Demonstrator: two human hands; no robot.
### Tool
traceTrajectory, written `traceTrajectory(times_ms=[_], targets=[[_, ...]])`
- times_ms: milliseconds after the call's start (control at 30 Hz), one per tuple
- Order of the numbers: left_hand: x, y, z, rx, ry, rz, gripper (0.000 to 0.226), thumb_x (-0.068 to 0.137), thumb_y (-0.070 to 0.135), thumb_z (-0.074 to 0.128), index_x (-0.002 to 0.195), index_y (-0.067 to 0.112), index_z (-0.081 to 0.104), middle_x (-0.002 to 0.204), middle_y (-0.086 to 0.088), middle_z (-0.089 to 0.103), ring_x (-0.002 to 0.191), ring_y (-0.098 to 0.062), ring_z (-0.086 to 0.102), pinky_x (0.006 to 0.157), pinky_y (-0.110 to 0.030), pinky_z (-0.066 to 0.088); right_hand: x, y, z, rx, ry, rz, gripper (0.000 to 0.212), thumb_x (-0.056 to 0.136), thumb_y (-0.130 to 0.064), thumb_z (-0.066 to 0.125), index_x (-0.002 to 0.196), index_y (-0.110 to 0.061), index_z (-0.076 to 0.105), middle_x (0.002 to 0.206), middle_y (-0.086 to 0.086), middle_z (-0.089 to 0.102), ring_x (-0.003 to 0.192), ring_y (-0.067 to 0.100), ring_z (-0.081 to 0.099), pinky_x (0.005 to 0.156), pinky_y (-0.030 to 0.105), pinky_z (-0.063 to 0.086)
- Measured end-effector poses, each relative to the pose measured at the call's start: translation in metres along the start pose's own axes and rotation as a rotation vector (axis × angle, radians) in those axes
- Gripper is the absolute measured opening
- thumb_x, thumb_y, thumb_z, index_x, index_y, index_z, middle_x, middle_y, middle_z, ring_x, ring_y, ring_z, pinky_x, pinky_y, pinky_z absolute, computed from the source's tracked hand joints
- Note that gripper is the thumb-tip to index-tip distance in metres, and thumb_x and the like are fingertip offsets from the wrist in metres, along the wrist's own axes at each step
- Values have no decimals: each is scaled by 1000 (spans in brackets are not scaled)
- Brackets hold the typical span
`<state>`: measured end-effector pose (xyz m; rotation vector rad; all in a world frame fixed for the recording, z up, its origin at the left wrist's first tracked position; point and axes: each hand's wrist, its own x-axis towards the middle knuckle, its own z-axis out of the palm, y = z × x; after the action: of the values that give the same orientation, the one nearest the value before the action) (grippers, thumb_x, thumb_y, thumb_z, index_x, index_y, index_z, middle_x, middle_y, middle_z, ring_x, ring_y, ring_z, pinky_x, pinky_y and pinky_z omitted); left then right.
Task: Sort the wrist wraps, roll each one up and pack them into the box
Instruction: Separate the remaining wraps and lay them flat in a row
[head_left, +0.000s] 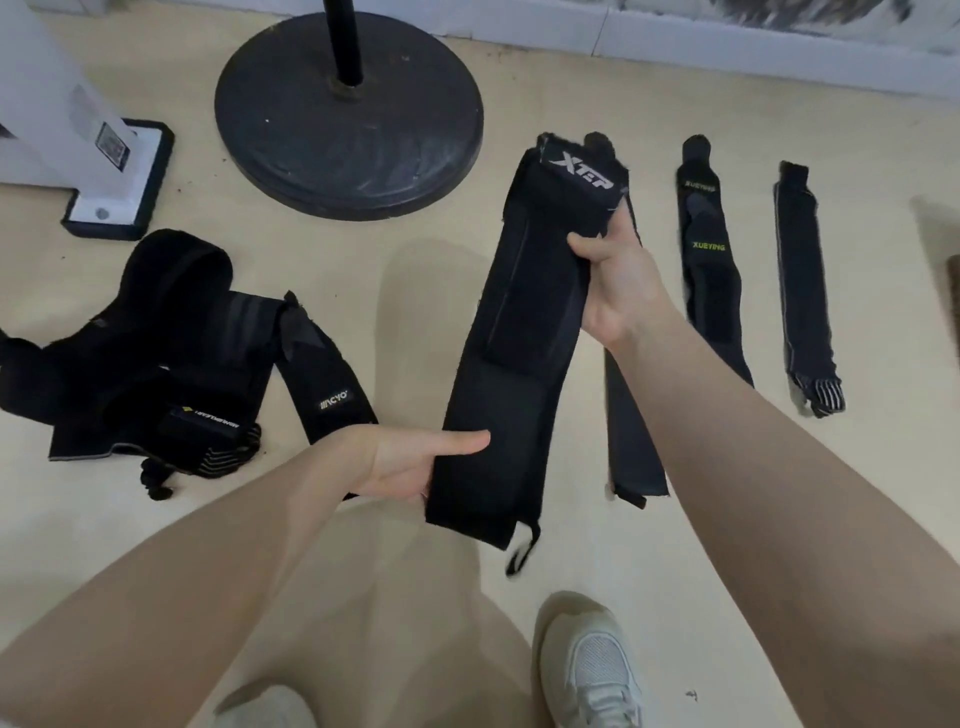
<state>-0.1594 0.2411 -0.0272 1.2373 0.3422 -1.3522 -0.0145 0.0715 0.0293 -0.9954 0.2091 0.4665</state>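
Note:
I hold a long black wrist wrap (514, 332) with a white XTEP logo stretched out above the floor. My right hand (618, 280) grips its upper right edge just under the logo. My left hand (410, 462) pinches its lower left edge, thumb lying flat on top. Another black wrap (631, 447) lies flat on the floor beneath my right forearm. Further right lie a XUEYING wrap (709, 265) and a grey-edged wrap (805, 291), side by side. An untidy pile of black wraps (171, 353) sits at the left. No box is in view.
A round black stand base (348, 119) with a pole stands behind the wraps. A white post on a black-edged foot (119, 176) is at the far left. My white shoes (587, 670) are at the bottom, and a wall skirting runs along the top.

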Motion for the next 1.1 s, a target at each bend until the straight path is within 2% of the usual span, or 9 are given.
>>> traceTrajectory(times_ms=[133, 333, 433, 533, 667, 800, 900, 1033, 1100], targets=[[26, 0, 4, -132, 323, 100, 47, 90, 44, 59, 129, 18, 54, 119, 2, 66, 112, -17, 62, 98, -31, 48, 12, 24, -11, -59, 125, 154, 46, 98, 5, 33, 117, -31, 54, 127, 10, 59, 112, 32, 60, 94, 52, 49], [42, -14, -2, -63, 279, 42, 32, 94, 25, 58, 125, 17, 58, 118, -1, 67, 109, -18, 64, 96, -33, 50, 24, 46, -28, -167, 161, 156, 63, 88, 18, 28, 131, -25, 45, 122, 6, 59, 112, 30, 58, 92, 47, 52], [46, -13, -9, -52, 324, 70, 33, 94, 27, 58, 127, 20, 56, 120, 1, 66, 110, -18, 62, 94, -36, 51, 44, 38, -22, -248, 160, 145, 68, 81, 23, 25, 126, -24, 46, 115, 5, 60, 110, 29, 58, 91, 45, 52], [55, 4, -19, -6, 380, 142, 31, 96, 30, 54, 127, 25, 53, 119, 6, 64, 104, -14, 62, 80, -28, 53, 74, 18, -5, -326, 157, 86, 70, 78, 25, 24, 120, -26, 47, 110, 3, 59, 109, 28, 56, 91, 46, 52], [74, 35, -36, -99, 493, 230, 35, 97, 32, 51, 132, 24, 49, 106, 13, 61, 93, -3, 58, 76, -17, 46, 118, -1, 10, -299, 175, 6, 59, 78, 24, 25, 102, -21, 54, 106, 9, 61, 104, 31, 59, 86, 46, 55], [96, 53, -55, -77, 606, 239, 32, 101, 30, 45, 133, 25, 46, 124, 7, 57, 95, -7, 55, 87, -25, 41, 147, 31, -21, -425, 328, 253, 25, 100, -9, 41, 123, -7, 52, 110, 10, 62, 102, 27, 62, 81, 40, 56], [110, 49, -62, -44, 621, 171, 37, 101, 19, 44, 137, 17, 40, 119, 3, 54, 93, -10, 54, 87, -26, 43, 146, 72, -55, -656, 331, 528, 49, 98, -41, 45, 135, -9, 44, 133, 4, 52, 117, 25, 51, 99, 37, 43], [124, 28, -67, -48, 678, 134, 48, 99, 16, 48, 143, 17, 30, 130, -9, 54, 111, -25, 58, 96, -35, 47, 131, 98, -83, -753, 381, 460, 59, 96, -43, 43, 144, -13, 26, 130, 2, 45, 115, 25, 46, 92, 37, 38], [127, 21, -67, -93, 677, 116, 38, 98, 16, 49, 135, 16, 39, 125, -9, 58, 109, -25, 60, 97, -37, 48, 119, 106, -90, -786, 364, 442, 53, 96, -42, 43, 138, -9, 35, 123, 6, 50, 108, 24, 50, 94, 38, 43]])
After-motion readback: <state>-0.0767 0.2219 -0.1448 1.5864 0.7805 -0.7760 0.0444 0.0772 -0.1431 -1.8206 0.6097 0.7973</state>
